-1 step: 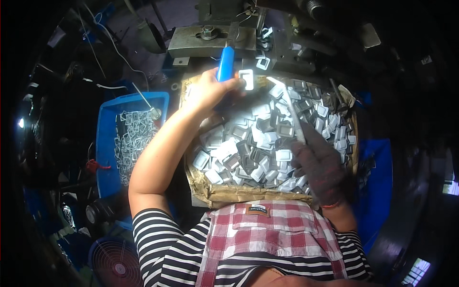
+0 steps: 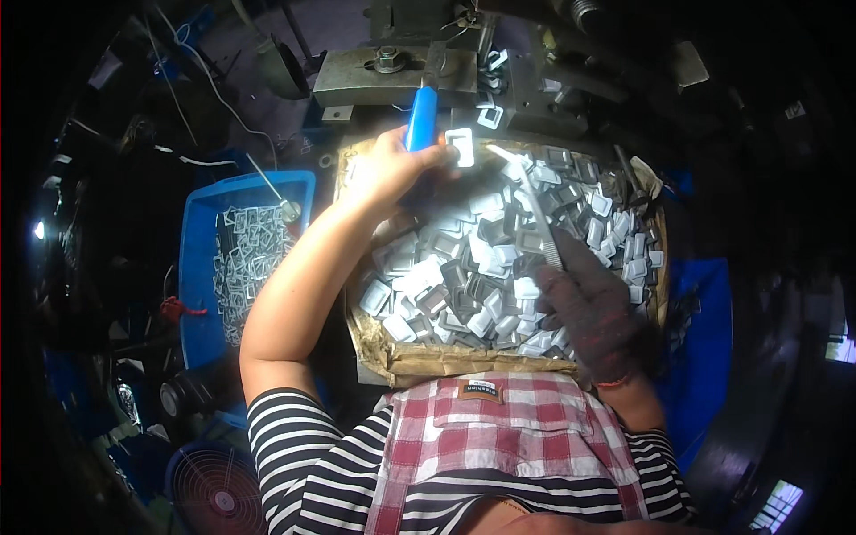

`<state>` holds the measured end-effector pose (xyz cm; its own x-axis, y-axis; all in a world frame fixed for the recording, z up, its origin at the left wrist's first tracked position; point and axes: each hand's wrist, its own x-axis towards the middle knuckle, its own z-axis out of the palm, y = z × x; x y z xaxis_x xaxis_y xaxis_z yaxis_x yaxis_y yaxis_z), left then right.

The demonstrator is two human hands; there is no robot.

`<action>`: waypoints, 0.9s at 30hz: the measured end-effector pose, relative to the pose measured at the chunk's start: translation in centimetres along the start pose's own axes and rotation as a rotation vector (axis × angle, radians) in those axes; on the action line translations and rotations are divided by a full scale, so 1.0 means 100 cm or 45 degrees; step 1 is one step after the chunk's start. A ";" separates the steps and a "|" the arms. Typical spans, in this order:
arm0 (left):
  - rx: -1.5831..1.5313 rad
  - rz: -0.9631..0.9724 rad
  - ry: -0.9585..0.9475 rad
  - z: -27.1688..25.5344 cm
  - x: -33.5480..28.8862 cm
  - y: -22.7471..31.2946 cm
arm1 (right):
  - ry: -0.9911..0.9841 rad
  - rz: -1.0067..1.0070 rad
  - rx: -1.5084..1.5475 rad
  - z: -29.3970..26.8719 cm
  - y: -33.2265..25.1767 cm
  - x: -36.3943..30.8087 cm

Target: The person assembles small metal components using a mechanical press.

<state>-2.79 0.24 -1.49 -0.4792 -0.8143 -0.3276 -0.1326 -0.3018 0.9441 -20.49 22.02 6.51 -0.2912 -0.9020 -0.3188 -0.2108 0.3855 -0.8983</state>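
Note:
My left hand is bare and closed round a blue-handled tool, whose narrow metal end points away from me. A small white rectangular tray-shaped piece shows at the tips of the thumb and fingers. My right hand, in a dark glove, is closed on long metal tweezers. Their tips lie just right of the white piece, apart from it. Below both hands spreads a heap of small white and grey rectangular pieces.
Brown paper edges the heap. Beyond it stands a metal block with a bolt, with a few loose white frames beside it. At left is a blue bin of thin frames; a fan stands lower left.
My right hand has shifted slightly left with the tweezers, bringing their tips closer to the white piece. My left hand has stayed in place.

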 end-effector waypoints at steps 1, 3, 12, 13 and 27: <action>0.000 0.004 -0.002 0.001 0.000 0.000 | 0.003 -0.003 -0.001 0.000 0.002 0.002; -0.093 0.011 -0.084 0.001 0.000 -0.002 | -0.108 0.020 -0.068 0.001 0.014 0.006; -0.132 -0.066 -0.124 -0.010 -0.010 0.006 | 0.048 -0.111 -0.155 0.003 0.016 0.014; -0.019 0.006 -0.032 -0.019 -0.013 0.007 | 0.090 -0.176 -0.135 0.001 0.017 0.014; 1.499 0.313 0.117 -0.015 -0.030 0.047 | 0.104 -0.220 -0.096 -0.014 0.036 0.016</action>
<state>-0.63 0.53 3.90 -0.5454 -0.8333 -0.0905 -0.7795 0.4645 0.4203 -23.06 22.25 3.15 -0.3184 -0.9385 -0.1335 -0.3328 0.2425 -0.9113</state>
